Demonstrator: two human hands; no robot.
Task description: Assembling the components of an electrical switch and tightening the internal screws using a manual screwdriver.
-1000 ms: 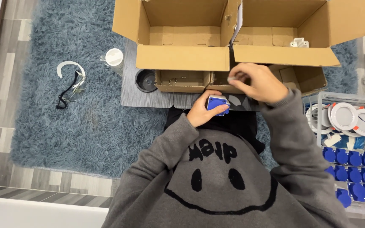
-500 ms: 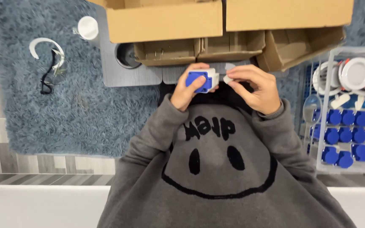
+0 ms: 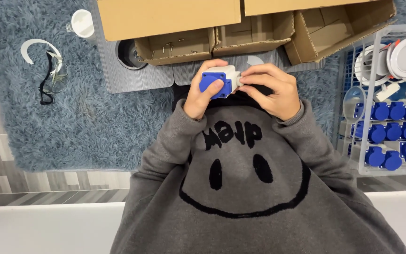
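Observation:
A small blue and white socket part (image 3: 220, 81) is held close to my chest, just in front of a low grey board (image 3: 139, 77). My left hand (image 3: 202, 91) grips it from below, thumb on its blue face. My right hand (image 3: 271, 89) pinches its white end from the right side. Both arms are in grey sweatshirt sleeves.
Open cardboard boxes (image 3: 175, 44) stand on the grey board ahead, one holding small screws. A white wire basket (image 3: 386, 108) at the right holds several blue socket parts and round white lamps. Safety glasses (image 3: 48, 70) and a white cup (image 3: 81, 23) lie on the blue rug at left.
Both hands have brought the blue and white part back from the boxes toward my chest. The camera tilted down, so the boxes moved up in view.

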